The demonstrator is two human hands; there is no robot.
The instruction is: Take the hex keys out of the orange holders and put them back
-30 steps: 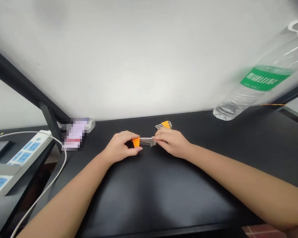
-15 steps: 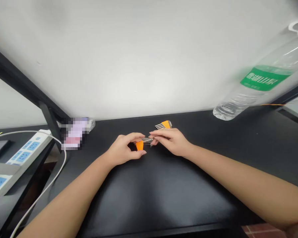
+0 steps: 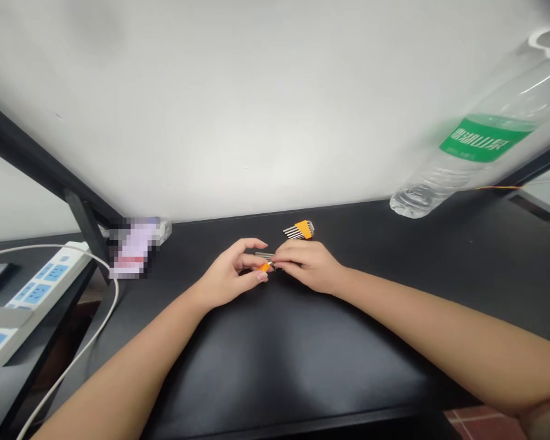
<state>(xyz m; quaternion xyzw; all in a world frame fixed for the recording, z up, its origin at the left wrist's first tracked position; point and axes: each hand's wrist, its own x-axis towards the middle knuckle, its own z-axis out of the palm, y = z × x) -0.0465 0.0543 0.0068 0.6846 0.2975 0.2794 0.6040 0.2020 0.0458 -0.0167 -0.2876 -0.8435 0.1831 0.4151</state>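
Note:
My left hand (image 3: 233,272) is curled round an orange hex key holder (image 3: 264,267), of which only a small part shows between the fingers. My right hand (image 3: 306,264) meets it from the other side, thumb and fingers pinched on thin metal hex keys (image 3: 264,255). How many keys are in the pinch is hidden by the fingers. Just beyond the right hand, a second set of hex keys (image 3: 297,230) in an orange holder lies on the black table (image 3: 275,366).
A large clear bottle (image 3: 476,137) with a green label stands at the back right. To the left are a phone-like object (image 3: 135,244), blurred out, a white power strip (image 3: 36,293) and a white cable (image 3: 116,305). A pale wall (image 3: 247,110) rises behind the table.
The orange holder in my left hand has turned and shows less of its face. My right hand has come slightly closer to the left, its fingers curling more over the keys.

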